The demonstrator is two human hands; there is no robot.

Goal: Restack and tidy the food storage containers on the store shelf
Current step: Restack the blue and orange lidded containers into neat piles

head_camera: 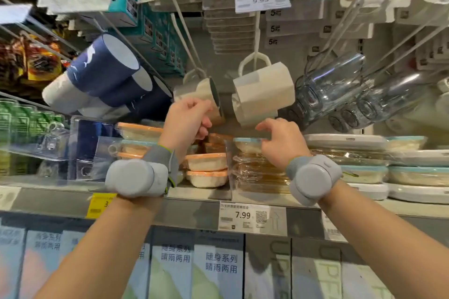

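Observation:
Shallow cream food containers fill the shelf. Orange-lidded ones are stacked at the centre, with more at the left. A blue-lidded container lies on top of a film-wrapped stack. My right hand pinches its right end, thumb over the lid. My left hand reaches in above the orange stack with its fingers curled against a hanging cream mug. Whether it grips anything is hidden.
A second cream mug hangs just above my right hand. Clear bottles and blue cups hang on pegs to either side. White-lidded and blue-lidded dishes are stacked on the right. Boxes stand on the shelf below.

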